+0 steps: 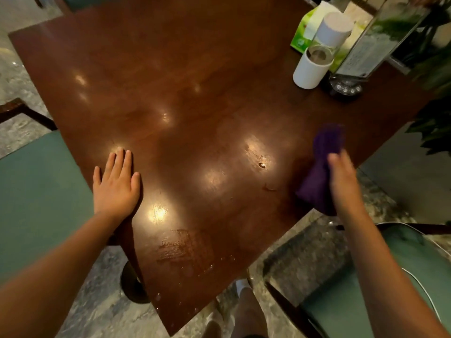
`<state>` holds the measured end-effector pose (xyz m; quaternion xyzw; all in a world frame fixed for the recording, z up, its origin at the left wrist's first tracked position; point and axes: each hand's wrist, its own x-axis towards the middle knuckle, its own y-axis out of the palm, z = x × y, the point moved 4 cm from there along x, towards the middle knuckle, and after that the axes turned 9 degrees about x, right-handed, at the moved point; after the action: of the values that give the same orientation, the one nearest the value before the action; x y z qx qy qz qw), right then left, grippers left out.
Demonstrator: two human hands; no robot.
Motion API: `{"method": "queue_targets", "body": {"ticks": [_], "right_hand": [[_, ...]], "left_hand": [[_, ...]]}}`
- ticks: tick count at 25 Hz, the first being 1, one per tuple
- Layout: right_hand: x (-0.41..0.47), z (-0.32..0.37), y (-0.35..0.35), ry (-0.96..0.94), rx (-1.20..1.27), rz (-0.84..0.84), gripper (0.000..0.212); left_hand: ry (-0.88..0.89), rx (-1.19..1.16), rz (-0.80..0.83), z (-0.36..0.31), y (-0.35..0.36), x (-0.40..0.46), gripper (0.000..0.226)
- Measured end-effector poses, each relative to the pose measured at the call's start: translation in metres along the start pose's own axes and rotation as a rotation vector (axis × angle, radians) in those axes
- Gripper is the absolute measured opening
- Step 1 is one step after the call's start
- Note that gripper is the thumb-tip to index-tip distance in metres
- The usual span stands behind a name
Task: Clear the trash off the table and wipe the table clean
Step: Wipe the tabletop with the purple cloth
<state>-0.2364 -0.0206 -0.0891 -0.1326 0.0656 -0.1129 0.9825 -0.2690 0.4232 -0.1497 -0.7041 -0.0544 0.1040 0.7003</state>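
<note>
**Kid:** What was nearest to the person?

**Helper:** The near corner of the table. There was one wet smear on the wood there, with tiny drops beside it.

**Kid:** What were the hands doing?

**Helper:** The left hand lay flat and wide open on the table by the left edge. It held nothing. The right hand was closed around a purple cloth, over the right edge of the table. That hand looked blurry, so I could not tell if the cloth was touching the wood.

**Kid:** Was wiping the job right then?

**Helper:** I think so. To do it well, the cloth should go flat on the wood and be pushed in long rows. I would keep the flat hand pressing down, so the table did not wobble. The wet smear and the crumbs needed a pass too.

**Kid:** Crumbs? How many?

**Helper:** I counted two small dark bits between the hands, nearer the cloth. There may have been more too tiny to see.

**Kid:** And far away?

**Helper:** In the far right corner stood one white holder with a white-capped jar tipped into it, one green tissue pack, one clear sign stand, and one dark round thing under the stand. I saw no big trash. I counted two green seats, one on each side.
</note>
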Motion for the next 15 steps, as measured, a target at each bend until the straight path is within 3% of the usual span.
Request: {"method": "queue_targets", "body": {"ticks": [2, 4, 9, 15], "right_hand": [[0.027, -0.028, 0.015, -0.068, -0.737, 0.162, 0.058], [0.039, -0.042, 0.031, -0.157, -0.998, 0.198, 0.071], [0.032, -0.032, 0.069, -0.352, -1.021, 0.249, 0.075], [-0.096, -0.026, 0.128, -0.472, -0.942, 0.453, 0.080]], "left_hand": [[0.006, 0.003, -0.006, -0.001, -0.001, -0.001, 0.062], [0.006, 0.001, -0.009, -0.002, -0.002, -0.001, 0.062], [0.004, 0.012, 0.008, -0.004, -0.002, 0.001, 0.058], [-0.004, 0.024, 0.014, 0.000, 0.001, 0.001, 0.055]]}}
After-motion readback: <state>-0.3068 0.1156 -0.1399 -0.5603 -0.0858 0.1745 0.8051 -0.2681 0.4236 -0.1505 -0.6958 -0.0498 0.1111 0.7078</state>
